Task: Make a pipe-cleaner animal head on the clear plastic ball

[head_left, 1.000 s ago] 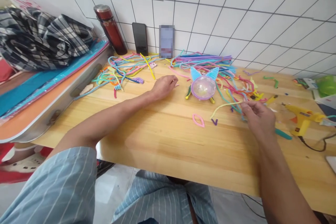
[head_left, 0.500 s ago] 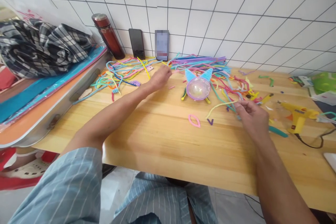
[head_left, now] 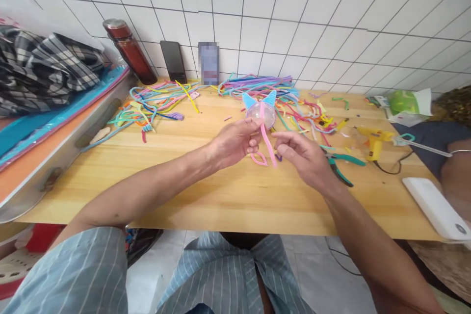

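Note:
My left hand point(head_left: 239, 143) pinches a pink pipe cleaner point(head_left: 268, 143) between thumb and fingers, its lower end hanging free. Just to the right, my right hand point(head_left: 300, 156) has its fingers loosely bent and apart, with nothing visible in them. Behind the left hand stands a clear round dome point(head_left: 270, 117) with blue pipe-cleaner ears point(head_left: 271, 98); the hand hides its lower part. Below the pipe cleaner lies a pink leaf-shaped loop point(head_left: 263, 162). A small purple bent piece point(head_left: 278, 158) is partly covered. Teal-handled pliers point(head_left: 349, 158) lie beside my right wrist.
Loose pipe cleaners point(head_left: 140, 103) lie at left, and a bundle point(head_left: 265, 82) lies by the wall. Two phones and a red flask point(head_left: 130, 51) stand at the back. A yellow glue gun point(head_left: 374, 143) and a white device point(head_left: 434, 206) are at right, near another person's arm point(head_left: 456, 167).
My left hand has come from the back pile to the middle with a pink pipe cleaner. My right hand has let go of the pale yellow one and moved inward. The view has shifted right.

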`<state>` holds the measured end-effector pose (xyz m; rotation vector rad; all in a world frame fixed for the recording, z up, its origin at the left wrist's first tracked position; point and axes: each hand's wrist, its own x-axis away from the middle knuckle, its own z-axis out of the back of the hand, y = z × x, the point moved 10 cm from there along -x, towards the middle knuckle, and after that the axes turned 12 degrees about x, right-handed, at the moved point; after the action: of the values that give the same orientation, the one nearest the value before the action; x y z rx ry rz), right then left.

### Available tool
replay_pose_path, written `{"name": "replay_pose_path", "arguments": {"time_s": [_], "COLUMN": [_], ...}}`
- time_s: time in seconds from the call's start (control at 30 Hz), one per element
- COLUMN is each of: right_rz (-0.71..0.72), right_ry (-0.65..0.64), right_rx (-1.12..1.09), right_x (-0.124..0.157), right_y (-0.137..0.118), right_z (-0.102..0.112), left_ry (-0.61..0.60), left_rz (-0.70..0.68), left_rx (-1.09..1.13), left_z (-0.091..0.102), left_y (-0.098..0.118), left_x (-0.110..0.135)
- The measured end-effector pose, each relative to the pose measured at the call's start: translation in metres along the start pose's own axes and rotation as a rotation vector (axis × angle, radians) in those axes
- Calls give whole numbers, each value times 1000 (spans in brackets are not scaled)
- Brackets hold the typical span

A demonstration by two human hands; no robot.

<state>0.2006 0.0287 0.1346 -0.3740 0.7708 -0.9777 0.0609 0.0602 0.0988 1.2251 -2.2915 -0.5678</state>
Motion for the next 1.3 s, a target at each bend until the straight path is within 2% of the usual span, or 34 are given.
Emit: {"name": "replay_pose_path", "arguments": {"time_s": [0.13,0.2,0.3,0.4,0.47,0.57,0.7,0.83,1.0,1.2,1.3], "right_rz": [443,552,606,593,561,535,529,508,496,418,373], "right_ry": [260,297,285,280,292,301,299,269,250,161,111], "right_rx": [329,392,352,347,457,687,873,934,913,586,501], "right_x": [23,31,32,29,27,25,22,19,18,13,11], "right_y": [-47,-56,-66,-80,-86,-87,-76,-64,-58,-44,-37], "right_z": [13,11,12,21,26,23,6,-9,-15,-8,-6], "left_ry": [-29,-45,-39,42,65,-26,-140,-149,-181,-159,-132], "left_rz": [89,132,151,109,-6,-248,-374,-390,-334,-237,-227], "left_rx": [60,51,13,-114,-240,-395,-562,-613,-519,-518,-566], "left_z": [-9,-11,-8,8,15,8,-2,4,13,19,25], "left_y": [-25,-36,-48,-50,-38,-15,-11,-17,-19,-21,-22], "left_x": [-2,-3,-5,-4,0,17,38,36,22,16,13]}}
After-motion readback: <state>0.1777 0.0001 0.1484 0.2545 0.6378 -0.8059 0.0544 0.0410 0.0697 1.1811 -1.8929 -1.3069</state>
